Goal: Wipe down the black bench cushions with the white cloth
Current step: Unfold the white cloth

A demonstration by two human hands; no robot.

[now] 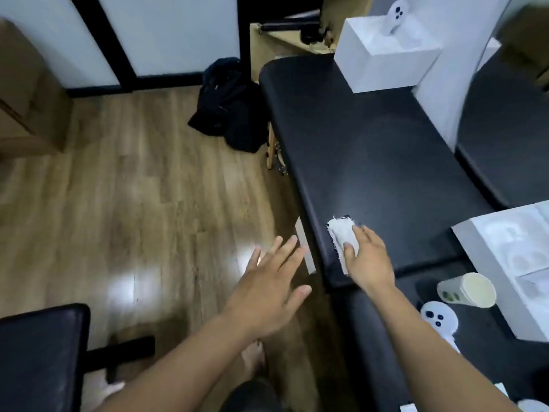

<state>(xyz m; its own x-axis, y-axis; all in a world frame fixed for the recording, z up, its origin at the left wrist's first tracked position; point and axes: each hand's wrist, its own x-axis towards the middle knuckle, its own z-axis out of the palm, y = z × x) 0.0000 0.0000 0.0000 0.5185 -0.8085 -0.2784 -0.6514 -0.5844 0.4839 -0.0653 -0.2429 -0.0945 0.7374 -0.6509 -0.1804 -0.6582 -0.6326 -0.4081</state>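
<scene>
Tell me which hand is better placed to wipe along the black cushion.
Right. The right hand presses the white cloth on the black cushion; the left hand hovers empty over the floor.

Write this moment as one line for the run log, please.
step: wiping | right hand: presses white cloth on black bench cushion | left hand: fingers spread, above floor, holds nothing

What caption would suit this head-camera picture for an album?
Right hand presses a white cloth onto the black bench cushion; left hand hovers open nearby.
</scene>
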